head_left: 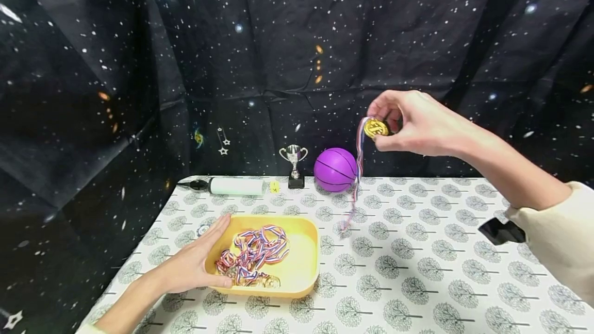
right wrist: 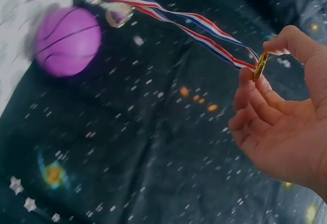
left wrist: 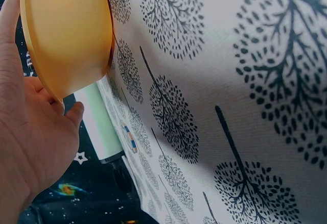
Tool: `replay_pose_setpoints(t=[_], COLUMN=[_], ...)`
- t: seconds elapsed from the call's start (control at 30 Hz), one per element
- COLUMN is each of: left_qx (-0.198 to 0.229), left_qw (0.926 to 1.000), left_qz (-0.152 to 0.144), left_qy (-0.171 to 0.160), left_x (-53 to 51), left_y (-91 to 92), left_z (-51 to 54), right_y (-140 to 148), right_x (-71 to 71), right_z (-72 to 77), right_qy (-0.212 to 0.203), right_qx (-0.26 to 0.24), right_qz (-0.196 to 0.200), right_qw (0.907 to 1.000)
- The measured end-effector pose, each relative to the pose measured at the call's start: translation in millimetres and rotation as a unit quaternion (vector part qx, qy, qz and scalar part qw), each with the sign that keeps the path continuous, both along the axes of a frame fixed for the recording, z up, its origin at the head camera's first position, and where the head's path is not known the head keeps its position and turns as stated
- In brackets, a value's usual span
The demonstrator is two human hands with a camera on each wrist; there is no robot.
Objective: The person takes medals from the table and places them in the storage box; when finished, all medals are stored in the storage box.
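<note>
My right hand [head_left: 417, 125] is raised above the table and pinches a gold medal [head_left: 376, 128] by its edge between thumb and fingers. From the medal hangs a red, white and blue ribbon [head_left: 360, 151], its lower end blurred. In the right wrist view the medal [right wrist: 260, 66] appears edge-on, with the ribbon [right wrist: 196, 25] trailing left. My left hand [head_left: 197, 259] holds the left end of a yellow plastic bin [head_left: 311, 262], thumb at the front rim and fingers at the back corner. Inside the bin lie tangled striped ribbons [head_left: 266, 245] and medals [head_left: 271, 282].
At the table's back stand a purple ball [head_left: 335, 170] and a silver trophy cup [head_left: 294, 161] on a black base. A small yellow object [head_left: 275, 186] and a white cylinder with a black end [head_left: 236, 186] are left of them. A dark starry cloth [head_left: 278, 66] hangs behind.
</note>
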State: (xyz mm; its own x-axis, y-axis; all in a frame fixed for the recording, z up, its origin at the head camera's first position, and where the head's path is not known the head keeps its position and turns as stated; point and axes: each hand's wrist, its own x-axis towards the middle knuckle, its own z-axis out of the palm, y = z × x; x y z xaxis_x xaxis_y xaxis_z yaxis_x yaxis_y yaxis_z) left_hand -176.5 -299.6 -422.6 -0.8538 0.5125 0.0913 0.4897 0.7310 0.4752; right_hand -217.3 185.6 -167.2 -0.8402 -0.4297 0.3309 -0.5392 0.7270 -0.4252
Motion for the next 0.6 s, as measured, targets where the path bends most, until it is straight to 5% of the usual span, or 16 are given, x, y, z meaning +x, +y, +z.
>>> replay_pose_setpoints(t=[0.3, 0.6], left_qx=[-0.001, -0.001], left_qw=[0.9999, 1.0], left_qz=[-0.008, -0.001], left_qy=[0.007, 0.004], left_x=[-2.1, 0.5], left_y=[3.1, -0.1], left_z=[-0.5, 0.1], right_y=[-38, -64], right_x=[7.5, 9.4], right_z=[30.6, 51.5], right_qy=[-0.004, 0.011], right_qx=[-0.058, -0.087], right_qz=[0.061, 0.073], right_qw=[0.9965, 0.9934])
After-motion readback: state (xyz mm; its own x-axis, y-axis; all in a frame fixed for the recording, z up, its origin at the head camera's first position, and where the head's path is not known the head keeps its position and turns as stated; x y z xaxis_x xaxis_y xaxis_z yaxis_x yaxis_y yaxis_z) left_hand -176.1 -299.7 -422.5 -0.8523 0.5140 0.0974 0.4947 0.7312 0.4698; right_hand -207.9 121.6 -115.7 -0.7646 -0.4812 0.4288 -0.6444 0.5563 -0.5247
